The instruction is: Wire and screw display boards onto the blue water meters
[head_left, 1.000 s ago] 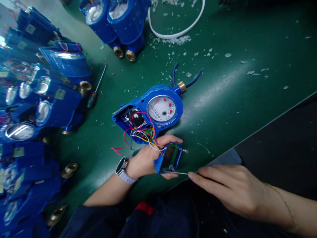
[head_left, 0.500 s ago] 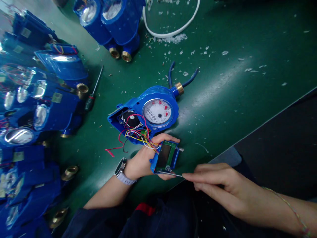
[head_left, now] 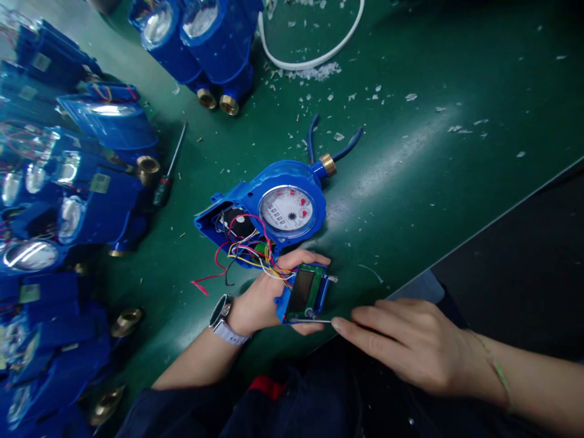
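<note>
My left hand (head_left: 262,297), with a watch on its wrist, is closed around a small blue-framed display module (head_left: 305,293). The module has a dark screen, a green circuit board and metal springs at its right side. Several coloured wires (head_left: 260,252) run from it into the open compartment of a blue water meter (head_left: 292,176), which lies on the table with its round dial up. My right hand (head_left: 406,340) pinches a thin metal tool (head_left: 319,320), its tip at the module's near edge. The fingers and palm hide any handle.
Many blue meters (head_left: 103,191) with brass fittings crowd the left side, and two more (head_left: 216,45) stand at the back. A screwdriver (head_left: 163,185) lies beside the left group. Dark-handled pliers or cutters (head_left: 349,144) rest behind the meter. White flakes and a white cable (head_left: 314,64) lie farther back.
My right hand has turned at the wrist and its fingers have moved slightly left along the metal tool. My left hand still holds the module in nearly the same place.
</note>
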`<action>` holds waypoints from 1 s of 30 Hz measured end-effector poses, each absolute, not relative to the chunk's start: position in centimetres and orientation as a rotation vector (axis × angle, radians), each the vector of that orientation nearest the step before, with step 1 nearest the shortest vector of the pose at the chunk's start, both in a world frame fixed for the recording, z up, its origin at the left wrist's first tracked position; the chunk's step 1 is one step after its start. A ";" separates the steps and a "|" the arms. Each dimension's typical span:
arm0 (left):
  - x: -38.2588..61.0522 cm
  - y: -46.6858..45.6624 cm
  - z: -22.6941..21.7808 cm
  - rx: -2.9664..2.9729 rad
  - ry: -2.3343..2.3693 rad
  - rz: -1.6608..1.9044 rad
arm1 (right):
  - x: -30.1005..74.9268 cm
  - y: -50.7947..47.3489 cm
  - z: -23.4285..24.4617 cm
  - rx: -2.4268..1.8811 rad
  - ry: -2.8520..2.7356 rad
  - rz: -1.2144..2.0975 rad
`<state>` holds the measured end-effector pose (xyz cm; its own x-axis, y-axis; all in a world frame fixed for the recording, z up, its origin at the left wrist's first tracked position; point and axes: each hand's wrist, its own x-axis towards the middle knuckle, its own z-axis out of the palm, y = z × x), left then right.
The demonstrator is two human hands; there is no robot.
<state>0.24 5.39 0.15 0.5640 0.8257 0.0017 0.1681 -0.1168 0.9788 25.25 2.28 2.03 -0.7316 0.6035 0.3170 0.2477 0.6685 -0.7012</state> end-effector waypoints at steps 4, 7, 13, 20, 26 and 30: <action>0.3 5.3 0.2 1.595 0.885 0.686 | 24.7 2.1 2.6 -0.860 -2.024 1.533; 0.4 5.2 0.1 1.592 0.894 0.716 | 24.5 2.4 3.4 -0.906 -1.813 1.848; 0.4 5.4 -0.3 1.688 0.814 0.746 | 26.0 4.2 5.0 -0.824 -2.144 1.673; 0.2 5.5 -0.3 1.696 0.806 0.718 | 26.9 5.4 5.6 -0.834 -2.267 1.706; 0.2 5.4 -0.3 1.698 0.807 0.709 | 27.0 5.5 5.7 -0.787 -2.293 1.661; 0.2 5.5 -0.3 1.705 0.800 0.715 | 27.1 5.7 5.9 -0.741 -2.408 1.508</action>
<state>0.23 5.51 -0.33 0.5944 0.8010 0.0705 0.1602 -0.2038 0.9658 27.12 5.74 5.85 -0.8527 0.5147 -0.0891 0.3049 0.3520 -0.8849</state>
